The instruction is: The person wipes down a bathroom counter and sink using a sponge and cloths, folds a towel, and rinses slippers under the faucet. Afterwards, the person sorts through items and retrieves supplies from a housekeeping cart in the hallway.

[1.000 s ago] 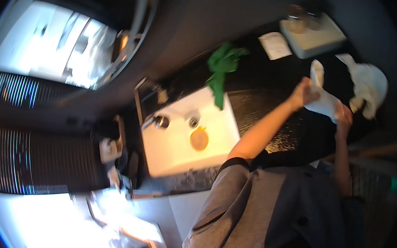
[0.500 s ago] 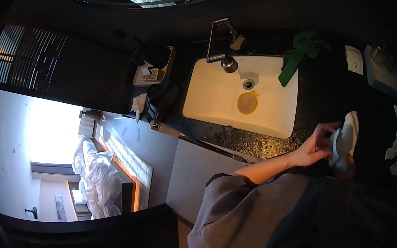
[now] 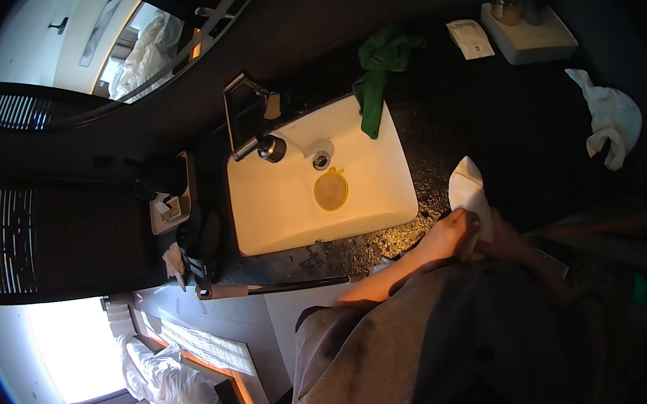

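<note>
A folded white cloth is gripped between both hands at the counter's front edge, right of the sink. My left hand is closed around its lower part, thumb side up. My right hand sits in shadow behind the cloth, its fingers largely hidden, seemingly against the cloth's far side. Farther right on the dark counter lies a second crumpled white cloth, apart from both hands. A green cloth drapes over the sink's back right corner.
The white sink holds a round yellow-rimmed strainer beside the drain. A metal faucet reaches over it. A paper packet and a pale tray with jars stand at the back. A small tray is left.
The view has turned and swung right. The white cloth now stands more upright, with my left hand closed in a fist around it rather than fingering its side.
</note>
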Available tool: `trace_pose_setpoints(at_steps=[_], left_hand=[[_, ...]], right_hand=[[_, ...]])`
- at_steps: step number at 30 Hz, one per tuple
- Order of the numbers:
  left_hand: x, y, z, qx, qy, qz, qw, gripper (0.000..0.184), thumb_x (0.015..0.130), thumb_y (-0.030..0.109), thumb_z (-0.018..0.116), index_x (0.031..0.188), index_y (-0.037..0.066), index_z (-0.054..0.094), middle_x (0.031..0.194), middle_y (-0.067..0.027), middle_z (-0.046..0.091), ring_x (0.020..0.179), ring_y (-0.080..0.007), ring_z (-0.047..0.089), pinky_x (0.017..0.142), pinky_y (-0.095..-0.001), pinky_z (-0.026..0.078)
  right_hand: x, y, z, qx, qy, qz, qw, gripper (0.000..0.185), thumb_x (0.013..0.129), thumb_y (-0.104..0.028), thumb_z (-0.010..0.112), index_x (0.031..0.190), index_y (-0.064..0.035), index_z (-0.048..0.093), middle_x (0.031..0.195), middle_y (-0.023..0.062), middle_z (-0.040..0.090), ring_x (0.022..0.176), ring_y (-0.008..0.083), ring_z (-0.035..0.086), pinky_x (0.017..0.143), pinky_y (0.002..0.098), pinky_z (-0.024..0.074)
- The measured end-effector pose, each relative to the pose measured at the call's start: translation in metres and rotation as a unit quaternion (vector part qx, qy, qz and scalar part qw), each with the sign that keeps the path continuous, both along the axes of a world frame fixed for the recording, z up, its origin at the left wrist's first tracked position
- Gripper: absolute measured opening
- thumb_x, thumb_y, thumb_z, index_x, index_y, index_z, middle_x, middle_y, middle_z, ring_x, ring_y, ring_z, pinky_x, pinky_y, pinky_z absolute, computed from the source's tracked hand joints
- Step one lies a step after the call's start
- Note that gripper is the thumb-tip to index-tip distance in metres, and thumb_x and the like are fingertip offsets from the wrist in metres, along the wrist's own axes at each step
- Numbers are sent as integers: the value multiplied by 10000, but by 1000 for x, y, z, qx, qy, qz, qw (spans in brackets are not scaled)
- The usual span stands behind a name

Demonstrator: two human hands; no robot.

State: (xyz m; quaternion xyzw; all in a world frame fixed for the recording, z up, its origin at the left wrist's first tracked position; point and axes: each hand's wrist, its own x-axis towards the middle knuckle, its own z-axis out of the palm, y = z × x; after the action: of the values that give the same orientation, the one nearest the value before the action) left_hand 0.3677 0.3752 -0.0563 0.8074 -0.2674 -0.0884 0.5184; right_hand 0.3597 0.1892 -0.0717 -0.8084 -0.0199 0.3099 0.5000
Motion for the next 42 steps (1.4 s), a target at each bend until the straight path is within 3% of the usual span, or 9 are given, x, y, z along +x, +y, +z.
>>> trace_pose_setpoints(at_steps=[3, 9, 15, 21, 24, 29, 35, 38, 42], left_hand=[[9, 0, 18, 3, 72, -53, 996, 184, 801, 150, 556, 932, 21, 557, 815, -192, 585, 789, -337, 591, 652, -379, 467], [14, -8, 32, 61, 164, -88, 981, 164, 788, 122, 564, 908, 9, 559, 749, -216, 588, 731, -373, 591, 593, -389, 463], [8, -15, 26, 52, 132, -112, 983, 162, 786, 113, 560, 913, 13, 559, 804, -211, 591, 754, -360, 591, 630, -386, 465], [-12, -39, 8, 11, 49, 15, 999, 248, 734, 80, 575, 969, 57, 499, 853, -118, 528, 688, -321, 595, 577, -372, 484], [-17, -35, 12, 67, -78, -4, 995, 337, 673, 76, 592, 991, 68, 479, 866, -91, 500, 678, -280, 600, 566, -351, 488], [-25, -28, 12, 166, -228, 11, 960, 394, 621, 147, 639, 981, 67, 498, 829, -81, 548, 705, -247, 599, 606, -354, 491], [-30, -19, 24, 121, -5, -34, 992, 360, 623, 64, 650, 941, 75, 482, 808, -94, 545, 685, -277, 580, 605, -350, 480], [-35, -19, 22, 96, 3, -35, 995, 352, 625, 15, 638, 931, 67, 471, 794, -98, 542, 685, -283, 583, 597, -359, 471], [-33, -11, 45, 93, 22, -48, 994, 264, 633, 14, 629, 856, 42, 489, 737, -115, 542, 676, -304, 575, 595, -373, 456]], right_hand=[[-21, 4, 11, 1, -313, -65, 948, 722, 586, -261, 736, 1176, -30, 391, 1079, 161, 448, 1035, 301, 461, 865, 370, 404], [-27, -10, 30, -106, -429, 10, 897, 495, 575, -265, 725, 996, -87, 535, 1015, 138, 455, 974, 294, 484, 771, 361, 433], [-32, -14, 34, -112, -302, 28, 946, 384, 596, -232, 720, 898, -58, 560, 865, 66, 529, 710, 222, 553, 619, 277, 451], [-12, -54, -3, 139, -66, 51, 987, 247, 671, -144, 708, 853, -50, 568, 821, 33, 519, 712, 135, 547, 604, 253, 437], [-23, -45, -24, 287, -44, -55, 955, 165, 699, -66, 685, 818, -42, 574, 845, 11, 499, 721, 83, 509, 591, 211, 414], [-38, -34, -24, 175, -204, -55, 962, 163, 680, -44, 687, 804, -42, 582, 876, 17, 493, 728, 85, 513, 585, 199, 411], [-17, -31, 3, 156, -374, 71, 911, 169, 650, -70, 681, 779, -53, 572, 874, 36, 497, 692, 101, 510, 560, 232, 420], [4, -20, 15, 119, -134, -128, 975, 158, 658, -93, 684, 725, -40, 551, 869, 56, 509, 695, 101, 516, 532, 243, 413], [17, -4, 14, 92, -203, -7, 975, 196, 730, -145, 624, 637, -3, 525, 522, 118, 506, 451, 149, 523, 418, 293, 381]])
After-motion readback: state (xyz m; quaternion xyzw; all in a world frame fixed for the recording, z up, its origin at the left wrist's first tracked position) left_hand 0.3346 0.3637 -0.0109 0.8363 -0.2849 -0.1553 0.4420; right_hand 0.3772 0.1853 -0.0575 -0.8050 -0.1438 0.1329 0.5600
